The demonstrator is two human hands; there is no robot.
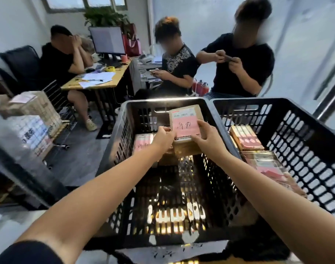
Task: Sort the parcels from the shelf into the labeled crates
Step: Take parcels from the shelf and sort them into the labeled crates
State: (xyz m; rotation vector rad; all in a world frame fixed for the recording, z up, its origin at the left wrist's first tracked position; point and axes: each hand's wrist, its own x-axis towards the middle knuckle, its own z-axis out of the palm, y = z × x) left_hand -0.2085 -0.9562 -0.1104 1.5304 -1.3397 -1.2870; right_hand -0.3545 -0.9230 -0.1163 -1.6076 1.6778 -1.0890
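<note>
View from head camera only. Pinching the left edge of a pink-labelled parcel (184, 128) with the left grip (163, 137), fingers curled. Clasping its lower right corner with the right grip (206, 137), fingers over the label. Held tilted, label up, above the far end of the black crate (121, 141), not yet set down. Just below the left grip, a lower parcel (142, 142) on the crate floor. Right of the right grip, a second crate (305, 141) with stacked parcels (246, 138) inside. Risks, as judged: releasing early and landing edge-first on the lower parcel, wedging against the far wall, or misreading the handwritten label and filling the wrong crate.
</note>
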